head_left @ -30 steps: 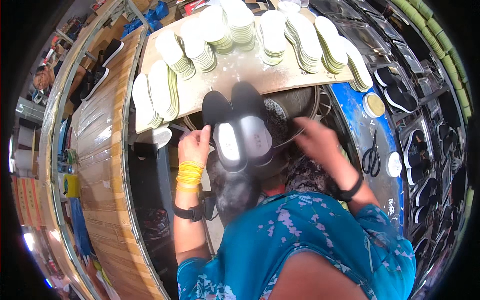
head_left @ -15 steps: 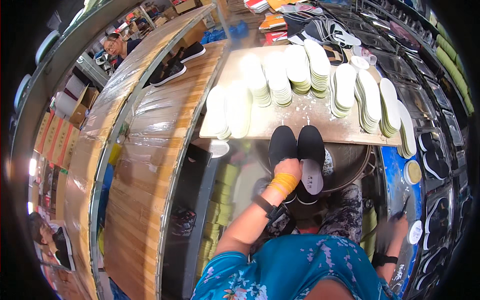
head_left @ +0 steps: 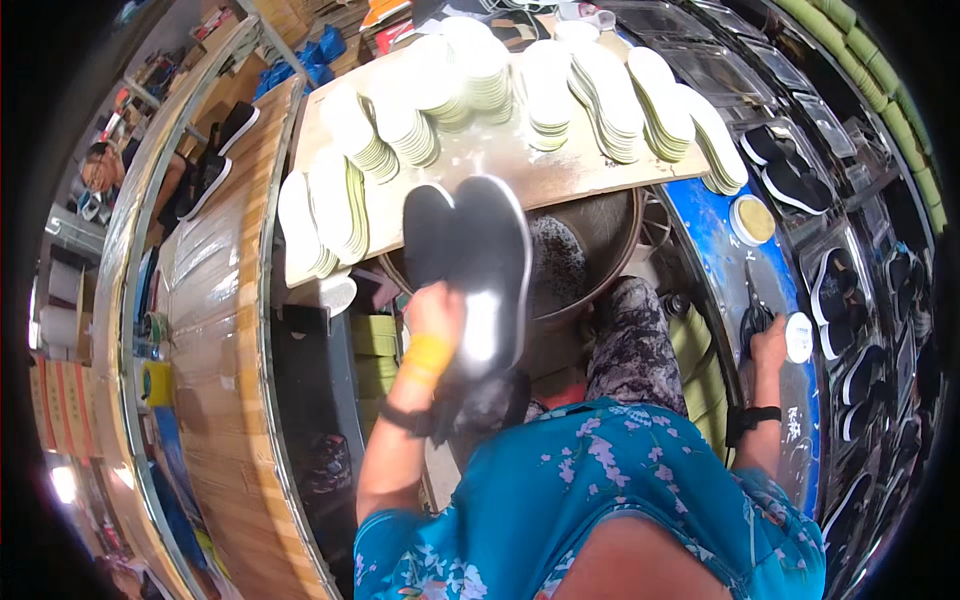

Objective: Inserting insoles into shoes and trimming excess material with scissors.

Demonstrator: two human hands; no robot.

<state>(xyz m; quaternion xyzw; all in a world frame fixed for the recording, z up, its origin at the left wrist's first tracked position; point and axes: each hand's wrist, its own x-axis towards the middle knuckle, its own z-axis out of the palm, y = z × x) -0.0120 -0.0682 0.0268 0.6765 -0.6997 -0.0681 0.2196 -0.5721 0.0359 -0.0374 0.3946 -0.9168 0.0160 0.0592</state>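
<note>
Currently the left hand [head_left: 432,318] has its grip closed on a pair of black shoes [head_left: 470,260], raised over the counter's [head_left: 560,175] near edge. Right hand [head_left: 768,345] rests on the blue bench [head_left: 715,265] beside scissors [head_left: 752,318]; its grip cannot be told.

Board [head_left: 500,165] ahead, insole stacks [head_left: 600,90] on it. Shoes [head_left: 470,260] in left hand [head_left: 432,315], over board's near edge. Right hand [head_left: 770,345] far right on bench [head_left: 720,270], beside scissors [head_left: 752,318] and a lid [head_left: 799,337]. Conveyor [head_left: 210,300] left.
</note>
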